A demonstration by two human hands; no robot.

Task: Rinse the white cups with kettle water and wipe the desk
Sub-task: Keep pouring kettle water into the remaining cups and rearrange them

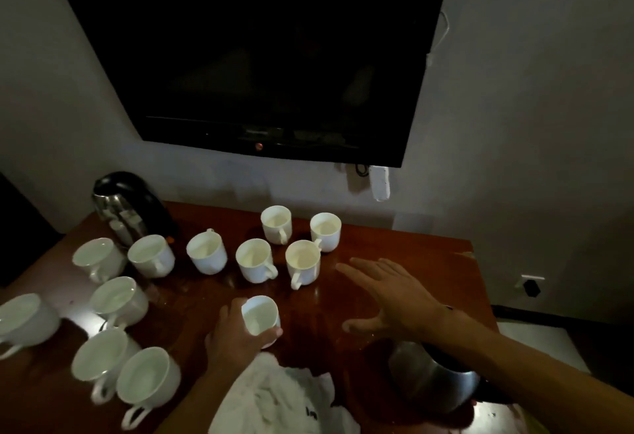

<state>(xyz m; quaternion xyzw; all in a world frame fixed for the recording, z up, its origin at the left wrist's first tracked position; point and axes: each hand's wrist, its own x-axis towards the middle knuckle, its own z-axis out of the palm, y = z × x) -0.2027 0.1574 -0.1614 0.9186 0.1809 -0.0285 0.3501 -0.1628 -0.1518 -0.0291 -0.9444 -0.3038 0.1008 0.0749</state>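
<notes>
Cups crowd the left of the reddish-brown worktop [394,238]: a blurred cup [24,318] at the far left edge, then a cluster of five white cups [116,300] standing upright, handles mostly toward the viewer. Behind them, against the wall, stands a steel kettle [127,209] with a black lid. Further right, five more white cups [260,255] sit in a loose group near the back. In front of them the left hand [236,334] grips a single white cup [260,318], fingers wrapped round its side, just above a crumpled white cloth [278,399] lying at the near edge. The right hand [387,293] hovers flat over the wet worktop, fingers spread wide and holding nothing. Beneath its forearm sits a second steel kettle [429,382]. A dark television [260,49] hangs on the wall above.
</notes>
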